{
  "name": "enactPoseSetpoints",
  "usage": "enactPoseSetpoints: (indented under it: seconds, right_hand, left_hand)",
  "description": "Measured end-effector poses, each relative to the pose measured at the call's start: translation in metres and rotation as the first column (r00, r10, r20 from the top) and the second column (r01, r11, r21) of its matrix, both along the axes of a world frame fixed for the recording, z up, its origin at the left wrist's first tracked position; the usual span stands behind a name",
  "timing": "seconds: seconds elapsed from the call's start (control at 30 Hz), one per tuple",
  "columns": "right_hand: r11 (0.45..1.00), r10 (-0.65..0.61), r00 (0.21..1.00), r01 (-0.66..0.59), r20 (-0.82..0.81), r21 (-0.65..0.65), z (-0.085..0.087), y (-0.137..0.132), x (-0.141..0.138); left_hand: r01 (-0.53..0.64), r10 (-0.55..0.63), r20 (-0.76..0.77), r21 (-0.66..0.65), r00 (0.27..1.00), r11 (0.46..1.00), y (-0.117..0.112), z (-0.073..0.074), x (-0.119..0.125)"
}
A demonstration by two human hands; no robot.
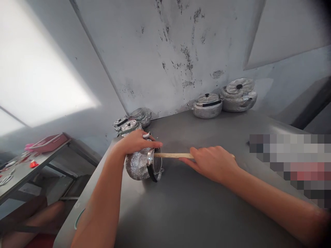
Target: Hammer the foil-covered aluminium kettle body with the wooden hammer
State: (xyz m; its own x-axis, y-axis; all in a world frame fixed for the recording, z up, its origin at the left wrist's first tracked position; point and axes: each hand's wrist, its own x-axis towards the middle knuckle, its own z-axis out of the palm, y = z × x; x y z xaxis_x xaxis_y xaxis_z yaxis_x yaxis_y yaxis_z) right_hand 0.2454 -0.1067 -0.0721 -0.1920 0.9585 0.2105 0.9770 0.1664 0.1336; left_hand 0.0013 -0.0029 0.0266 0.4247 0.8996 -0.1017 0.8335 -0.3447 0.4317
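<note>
A small dented aluminium kettle [139,164] lies on its side on the grey metal table [196,213], its mouth facing right. My left hand [137,141] is closed over the top of the kettle and holds it down. My right hand [213,162] is wrapped round a wooden stick [173,155], whose left end reaches into the kettle's mouth. A black handle [152,175] curves under the kettle's rim.
Several small lidded aluminium pots [130,123] stand at the table's back left corner. Two larger lidded pots [208,105] [239,93] sit against the stained wall. A lower table [23,168] at the left carries a pink tray and small tools. A blurred patch covers the right.
</note>
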Motion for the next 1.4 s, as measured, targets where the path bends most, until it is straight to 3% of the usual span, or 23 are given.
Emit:
enactPoseSetpoints:
  seconds: [0.17, 0.8, 1.4]
  right_hand:
    - [1.0, -0.002, 1.0, 0.002, -0.005, -0.014, -0.002, -0.001, -0.003]
    - [0.998, 0.011, 1.0, -0.012, -0.016, -0.062, 0.004, -0.005, -0.008]
    - [1.0, -0.025, 0.999, 0.025, -0.032, -0.012, 0.001, -0.002, -0.012]
  left_hand:
    - [-0.069, 0.068, -0.038, -0.009, 0.997, 0.998, -0.01, 0.0, 0.001]
    - [-0.118, 0.119, -0.04, 0.016, 0.992, 0.993, -0.015, -0.002, 0.001]
    - [-0.107, 0.107, -0.038, 0.001, 0.993, 0.994, -0.017, -0.002, 0.001]
